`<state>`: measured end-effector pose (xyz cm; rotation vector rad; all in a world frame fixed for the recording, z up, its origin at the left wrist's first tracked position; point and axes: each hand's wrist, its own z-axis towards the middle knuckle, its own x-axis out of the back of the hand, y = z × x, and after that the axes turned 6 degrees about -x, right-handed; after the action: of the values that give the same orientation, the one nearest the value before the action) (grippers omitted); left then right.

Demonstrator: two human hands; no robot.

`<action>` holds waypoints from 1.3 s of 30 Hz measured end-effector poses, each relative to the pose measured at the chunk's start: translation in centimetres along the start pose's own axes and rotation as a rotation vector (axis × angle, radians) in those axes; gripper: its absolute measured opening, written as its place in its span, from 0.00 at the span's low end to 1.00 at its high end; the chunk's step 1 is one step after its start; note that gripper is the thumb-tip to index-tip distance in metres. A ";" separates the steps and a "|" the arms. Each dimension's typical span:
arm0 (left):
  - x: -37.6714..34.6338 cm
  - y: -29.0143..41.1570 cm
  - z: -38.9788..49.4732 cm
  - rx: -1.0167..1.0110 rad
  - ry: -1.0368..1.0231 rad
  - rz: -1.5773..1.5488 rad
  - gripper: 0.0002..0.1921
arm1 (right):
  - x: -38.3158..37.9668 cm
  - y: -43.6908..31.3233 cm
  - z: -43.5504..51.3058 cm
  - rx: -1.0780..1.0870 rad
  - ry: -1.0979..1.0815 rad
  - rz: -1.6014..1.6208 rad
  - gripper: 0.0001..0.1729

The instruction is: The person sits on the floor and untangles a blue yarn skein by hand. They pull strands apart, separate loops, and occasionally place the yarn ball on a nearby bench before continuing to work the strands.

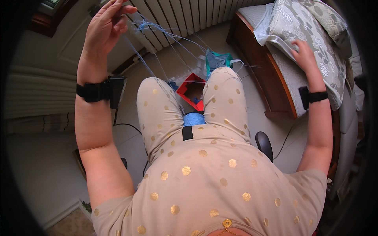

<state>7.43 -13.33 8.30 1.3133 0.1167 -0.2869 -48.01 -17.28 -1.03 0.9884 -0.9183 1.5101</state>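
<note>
High on the left, my left hand is raised with curled fingers around strands of light blue yarn. The strands are tangled into a small clump close to the fingers and stretch down towards my knees. A ball of blue yarn rests between my thighs. On the right, my right hand is at the white edge of a grey floral cloth on the seat. Its fingers are blurred, so whether they pinch anything is unclear. Loose strands also lie across both my knees.
Between my knees stands an open red box with something blue inside. Beyond it is a green-edged bag with white handles. A white radiator lines the wall. The wood-framed seat stands at right, and a black cable hangs at left.
</note>
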 end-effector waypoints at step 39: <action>-0.6 3.0 -3.9 -0.164 0.143 0.147 0.10 | -3.9 -13.3 6.1 -0.520 -0.455 1.387 0.15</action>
<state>8.01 -8.78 10.29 1.1724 0.1602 -0.0566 -33.77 -22.38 -1.79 0.1901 -2.4853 1.9110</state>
